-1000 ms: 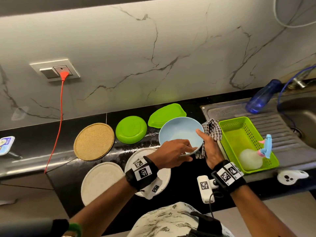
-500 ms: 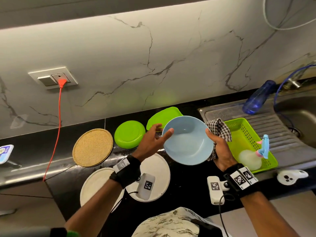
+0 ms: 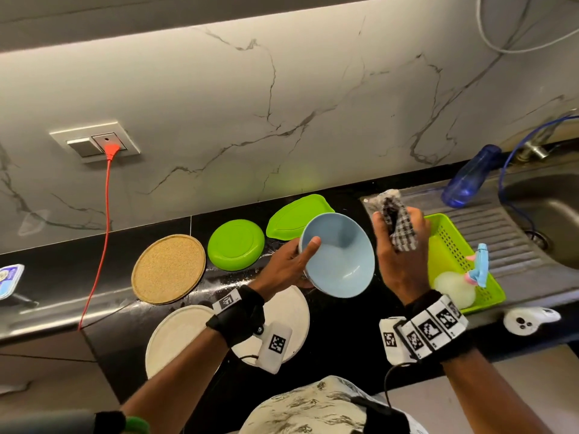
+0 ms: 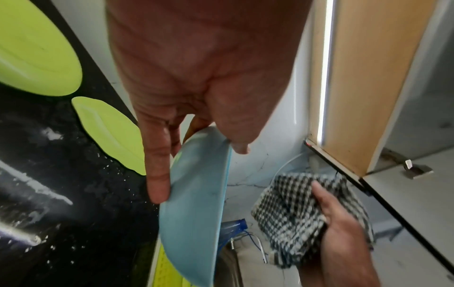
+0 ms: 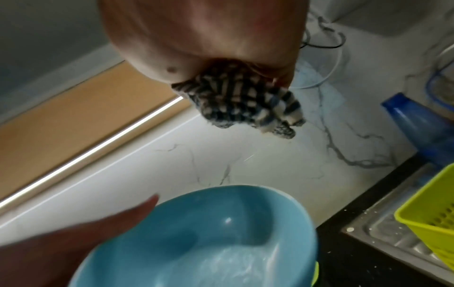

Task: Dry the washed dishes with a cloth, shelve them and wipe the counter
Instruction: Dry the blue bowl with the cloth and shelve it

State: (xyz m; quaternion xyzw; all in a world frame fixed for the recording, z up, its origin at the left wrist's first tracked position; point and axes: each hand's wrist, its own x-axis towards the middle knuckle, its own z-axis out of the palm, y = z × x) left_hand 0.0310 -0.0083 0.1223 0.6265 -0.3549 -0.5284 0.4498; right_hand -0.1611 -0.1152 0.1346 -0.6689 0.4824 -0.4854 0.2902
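We see the left hand gripping the bowl by its rim, thumb inside, tilted above the surface; the bowl holds nothing we can make out; just right of it, apart, the right hand clutches the cloth; beyond that hand the basket holds a white sponge and a brush; plates lie left of the left hand.
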